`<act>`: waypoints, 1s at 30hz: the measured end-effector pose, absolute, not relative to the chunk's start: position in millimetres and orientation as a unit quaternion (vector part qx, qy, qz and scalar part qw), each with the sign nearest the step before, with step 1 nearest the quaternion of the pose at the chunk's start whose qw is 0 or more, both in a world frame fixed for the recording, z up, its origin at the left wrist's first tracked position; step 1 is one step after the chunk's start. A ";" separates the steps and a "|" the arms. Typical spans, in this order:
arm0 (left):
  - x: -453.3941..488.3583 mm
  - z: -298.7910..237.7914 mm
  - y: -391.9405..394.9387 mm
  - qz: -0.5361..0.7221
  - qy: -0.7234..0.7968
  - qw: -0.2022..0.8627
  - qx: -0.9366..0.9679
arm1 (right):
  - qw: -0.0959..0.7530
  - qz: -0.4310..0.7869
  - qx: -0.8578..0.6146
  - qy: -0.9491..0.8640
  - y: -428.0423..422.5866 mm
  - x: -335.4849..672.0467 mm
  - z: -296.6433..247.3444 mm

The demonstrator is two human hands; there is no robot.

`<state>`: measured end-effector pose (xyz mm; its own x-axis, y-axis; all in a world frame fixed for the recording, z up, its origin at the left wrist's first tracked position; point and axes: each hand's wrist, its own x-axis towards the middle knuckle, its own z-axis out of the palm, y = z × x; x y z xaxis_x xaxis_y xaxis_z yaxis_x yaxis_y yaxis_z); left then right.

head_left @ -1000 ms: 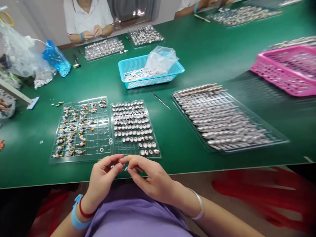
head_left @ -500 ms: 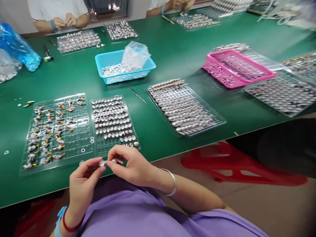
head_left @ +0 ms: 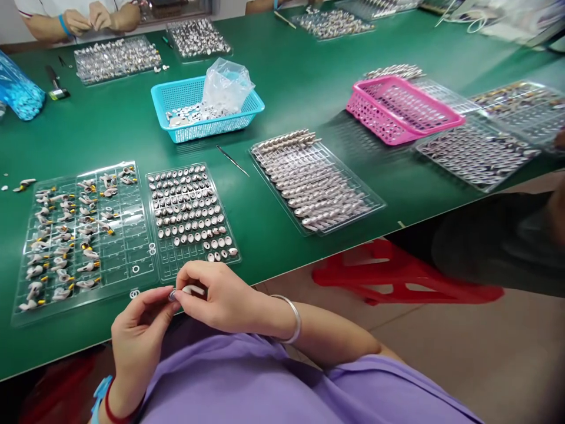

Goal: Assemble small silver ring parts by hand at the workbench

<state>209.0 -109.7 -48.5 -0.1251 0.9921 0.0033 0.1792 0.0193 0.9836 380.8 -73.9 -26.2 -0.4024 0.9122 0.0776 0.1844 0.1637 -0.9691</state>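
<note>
My left hand [head_left: 143,330] pinches a small round earbud cap [head_left: 172,295] between thumb and fingertips. Meeting it there, my right hand [head_left: 220,297] grips a white earbud body [head_left: 193,290], whose stem pokes out between the fingers. The two parts touch or nearly touch; fingertips hide the joint. Just beyond my hands lies a clear tray of earbud caps [head_left: 189,206] in rows, with some bare slots at its near left. To its left, a larger clear tray [head_left: 128,235] bears white earbuds with yellow ends [head_left: 62,247].
Tweezers [head_left: 232,161] lie beside a tray of white stems [head_left: 318,182]. Farther off stand a blue basket [head_left: 207,129] with a plastic bag and a pink basket [head_left: 401,112]. A co-worker's hands [head_left: 90,19] are across the table; a red stool [head_left: 397,280] stands at right.
The cap in my left fingertips showed its round open face before; now it is turned and mostly covered, close against the earbud body. The whole view has shifted, so the table's things appear farther left.
</note>
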 end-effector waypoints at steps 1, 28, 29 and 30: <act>208.6 -48.6 -109.6 0.480 0.575 0.422 0.511 | 0.365 0.497 -0.408 -0.673 -74.2 380.8 -26.5; 197.2 -51.7 -116.3 0.475 0.527 0.290 0.643 | 0.333 0.591 -0.365 -0.638 -73.5 380.3 -34.3; 197.9 -51.0 -115.7 0.475 0.526 0.299 0.639 | 0.338 0.599 -0.366 -0.627 -73.3 380.6 -35.2; 198.9 -50.2 -115.1 0.475 0.528 0.311 0.632 | 0.340 0.609 -0.368 -0.615 -73.1 381.1 -36.0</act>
